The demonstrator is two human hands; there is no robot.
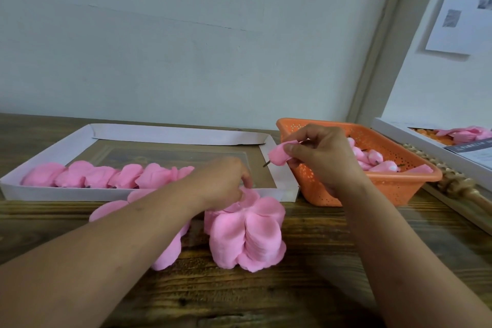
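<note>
Right hand (319, 153) pinches one pink bud (278, 158) on a dark stem, centre right by the one orange basket (394, 189), left hand (226, 181) curls fingers onto top of big petal stack (247, 237), lower centre, second stack (169, 253) under forearm, six blooms (106, 177) in white tray (173, 134), label (475, 154) print far right unreadable

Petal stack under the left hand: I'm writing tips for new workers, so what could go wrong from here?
The left hand picks at the top of the tall petal stack; it might lift several petals together or topple the pile. The right hand pinches a pink bud with its thin stem poking out; a loose grip could drop it.
</note>
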